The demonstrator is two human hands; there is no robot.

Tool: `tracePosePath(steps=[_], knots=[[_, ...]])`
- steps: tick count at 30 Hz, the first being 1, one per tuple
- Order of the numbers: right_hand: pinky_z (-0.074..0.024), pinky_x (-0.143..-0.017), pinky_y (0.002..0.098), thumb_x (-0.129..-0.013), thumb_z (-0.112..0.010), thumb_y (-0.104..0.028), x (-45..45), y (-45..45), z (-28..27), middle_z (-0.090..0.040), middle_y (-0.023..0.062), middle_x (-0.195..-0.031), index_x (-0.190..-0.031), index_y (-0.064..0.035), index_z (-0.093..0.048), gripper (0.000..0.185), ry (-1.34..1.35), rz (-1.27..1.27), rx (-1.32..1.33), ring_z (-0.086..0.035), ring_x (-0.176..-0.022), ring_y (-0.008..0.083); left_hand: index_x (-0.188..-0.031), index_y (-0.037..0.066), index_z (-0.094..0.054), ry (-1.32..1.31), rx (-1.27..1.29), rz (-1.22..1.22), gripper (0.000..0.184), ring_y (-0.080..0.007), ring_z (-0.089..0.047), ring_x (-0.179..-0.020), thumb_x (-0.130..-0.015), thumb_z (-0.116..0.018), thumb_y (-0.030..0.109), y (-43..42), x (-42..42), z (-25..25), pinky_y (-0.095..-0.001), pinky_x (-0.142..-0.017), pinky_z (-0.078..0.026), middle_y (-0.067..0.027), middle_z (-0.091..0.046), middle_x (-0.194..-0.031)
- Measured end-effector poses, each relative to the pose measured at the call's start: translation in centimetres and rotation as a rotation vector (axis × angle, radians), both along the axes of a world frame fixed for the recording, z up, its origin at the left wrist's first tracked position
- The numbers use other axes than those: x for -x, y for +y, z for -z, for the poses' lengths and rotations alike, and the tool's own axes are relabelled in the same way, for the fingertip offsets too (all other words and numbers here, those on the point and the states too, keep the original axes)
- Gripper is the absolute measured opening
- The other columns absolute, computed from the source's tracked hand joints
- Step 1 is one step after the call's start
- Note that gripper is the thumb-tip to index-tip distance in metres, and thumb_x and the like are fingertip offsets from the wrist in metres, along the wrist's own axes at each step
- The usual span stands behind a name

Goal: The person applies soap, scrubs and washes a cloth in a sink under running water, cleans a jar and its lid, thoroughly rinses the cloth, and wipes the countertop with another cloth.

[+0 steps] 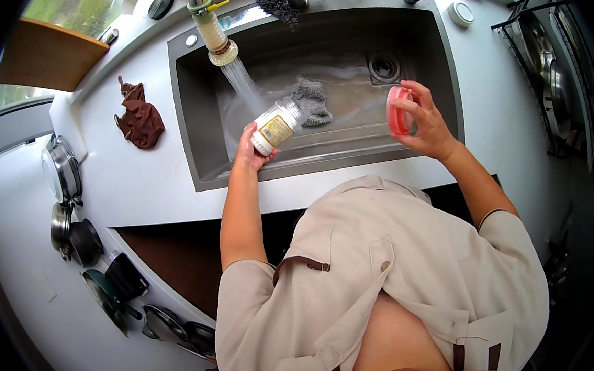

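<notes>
Inside a dark rectangular sink [322, 157] set in a white counter [139, 189], water streams from a faucet [217, 43] beside a gray cloth [312, 102], as the left hand [252, 151] grips a labeled jar [276, 126] and the right hand [429, 122] a red lid [399, 111].

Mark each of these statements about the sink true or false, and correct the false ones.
1. The left hand holds a labelled jar. True.
2. The right hand holds the grey cloth. False: it holds a round red lid, and the grey cloth lies in the sink.
3. Water runs from the tap. True.
4. The brown cloth lies inside the sink. False: it lies on the counter, to the left of the sink.
5. The drain is toward the right side of the sink. True.
6. The red lid is on the jar. False: it is apart from the jar.
</notes>
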State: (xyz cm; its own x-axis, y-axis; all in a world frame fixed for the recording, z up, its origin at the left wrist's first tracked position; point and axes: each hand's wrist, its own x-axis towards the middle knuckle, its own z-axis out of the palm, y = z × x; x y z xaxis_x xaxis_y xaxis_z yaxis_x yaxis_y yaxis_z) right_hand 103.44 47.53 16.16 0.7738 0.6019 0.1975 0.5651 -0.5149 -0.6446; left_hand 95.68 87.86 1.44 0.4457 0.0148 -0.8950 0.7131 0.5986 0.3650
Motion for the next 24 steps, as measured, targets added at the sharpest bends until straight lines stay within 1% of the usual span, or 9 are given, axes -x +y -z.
tracePosePath(steps=[2,3,5,8,14,17,20,24], knots=[[-0.0455,-0.093,0.0402,-0.056,-0.081,-0.005,0.0,0.0,0.2,-0.032,0.0136,-0.135,-0.121,-0.0219,-0.048,0.075,0.001,-0.005,-0.005,-0.045,-0.116,0.0348,-0.113,0.019,-0.051,0.006,0.006,-0.047,0.045,-0.0278,-0.056,-0.091,-0.081,-0.056,0.050,-0.2,-0.2,-0.4,-0.0404,-0.064,-0.048,-0.0099,-0.058,-0.107],[-0.0455,-0.093,0.0402,-0.056,-0.081,-0.005,0.1,0.0,0.3,-0.032,0.0136,-0.135,-0.121,-0.0219,-0.048,0.075,0.005,-0.005,-0.007,-0.045,-0.116,0.0348,-0.113,0.019,-0.051,0.011,0.005,-0.047,0.045,-0.0278,-0.056,-0.091,-0.081,-0.056,0.050,-0.1,-0.2,-0.1,-0.0404,-0.064,-0.048,-0.0099,-0.058,-0.107],[-0.0455,-0.095,0.0414,-0.057,-0.082,-0.007,0.0,0.0,0.5,-0.034,0.0121,-0.135,-0.122,-0.0245,-0.047,0.076,0.026,0.000,0.012,-0.041,-0.122,0.0352,-0.114,0.019,-0.052,0.042,-0.044,0.007,0.046,-0.0283,-0.055,-0.091,-0.081,-0.056,0.051,0.0,-0.7,0.5,-0.0406,-0.064,-0.048,-0.0104,-0.058,-0.107],[-0.0453,-0.096,0.0415,-0.056,-0.083,-0.008,-0.2,0.0,0.3,-0.034,0.0123,-0.134,-0.122,-0.0246,-0.047,0.077,-0.018,-0.015,0.009,-0.041,-0.122,0.0355,-0.113,0.018,-0.052,0.037,-0.043,-0.033,0.046,-0.0289,-0.055,-0.091,-0.080,-0.056,0.051,-0.1,-0.7,0.8,-0.0407,-0.064,-0.048,-0.0105,-0.058,-0.107],[-0.0456,-0.095,0.0414,-0.056,-0.083,-0.008,-0.4,-0.5,0.4,-0.036,0.0128,-0.133,-0.122,-0.0245,-0.047,0.077,-0.014,0.003,0.013,-0.043,-0.120,0.0358,-0.113,0.018,-0.053,-0.006,0.020,-0.072,0.047,-0.0290,-0.055,-0.090,-0.080,-0.056,0.051,-0.3,-0.1,0.5,-0.0409,-0.064,-0.049,-0.0103,-0.058,-0.107],[-0.0459,-0.094,0.0413,-0.055,-0.083,-0.008,-0.3,-0.3,0.2,-0.036,0.0126,-0.133,-0.122,-0.0242,-0.048,0.077,-0.005,0.015,0.017,-0.044,-0.119,0.0357,-0.113,0.019,-0.052,0.035,-0.060,-0.022,0.046,-0.0288,-0.055,-0.089,-0.080,-0.056,0.051,-0.1,-0.2,1.0,-0.0407,-0.063,-0.049,-0.0097,-0.058,-0.106],[-0.0462,-0.094,0.0412,-0.055,-0.083,-0.009,-0.4,-0.4,0.4,-0.036,0.0125,-0.132,-0.122,-0.0241,-0.048,0.077,-0.007,0.014,0.006,-0.044,-0.119,0.0354,-0.112,0.021,-0.052,0.079,0.001,-0.020,0.044,-0.0287,-0.055,-0.089,-0.080,-0.057,0.051,0.2,-0.2,1.4,-0.0404,-0.063,-0.049,-0.0092,-0.058,-0.105],[-0.0464,-0.094,0.0409,-0.055,-0.084,-0.009,-0.4,-0.4,0.2,-0.036,0.0123,-0.132,-0.122,-0.0240,-0.048,0.077,-0.004,0.028,0.025,-0.044,-0.118,0.0352,-0.111,0.021,-0.052,0.070,-0.043,-0.021,0.044,-0.0286,-0.056,-0.089,-0.079,-0.058,0.052,0.2,-0.1,1.3,-0.0404,-0.063,-0.049,-0.0092,-0.058,-0.104]])
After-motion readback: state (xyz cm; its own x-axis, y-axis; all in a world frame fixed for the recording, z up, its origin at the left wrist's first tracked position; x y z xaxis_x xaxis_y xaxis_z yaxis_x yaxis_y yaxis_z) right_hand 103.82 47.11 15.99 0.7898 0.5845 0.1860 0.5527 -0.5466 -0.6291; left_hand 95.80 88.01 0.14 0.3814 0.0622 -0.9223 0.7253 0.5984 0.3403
